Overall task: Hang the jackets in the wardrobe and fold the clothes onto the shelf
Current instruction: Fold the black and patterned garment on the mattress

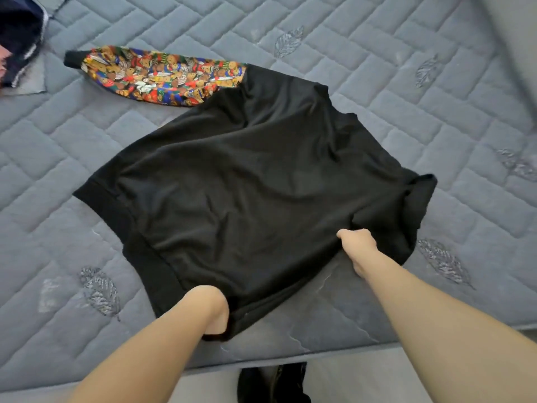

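Observation:
A black sweatshirt (247, 175) lies spread on the grey quilted mattress (406, 82). Its one visible sleeve (162, 75) carries a colourful teddy-bear print and stretches to the far left, ending in a black cuff. My left hand (213, 308) grips the near hem corner, fingers tucked under the cloth. My right hand (359, 242) pinches a bunch of black fabric near the right side of the garment. The other sleeve is hidden, folded under at the right edge.
A dark navy garment (20, 36) with a pale trim lies at the far left corner of the mattress. The mattress front edge (319, 356) runs just below my arms. Something black (273, 382) lies on the floor beneath it.

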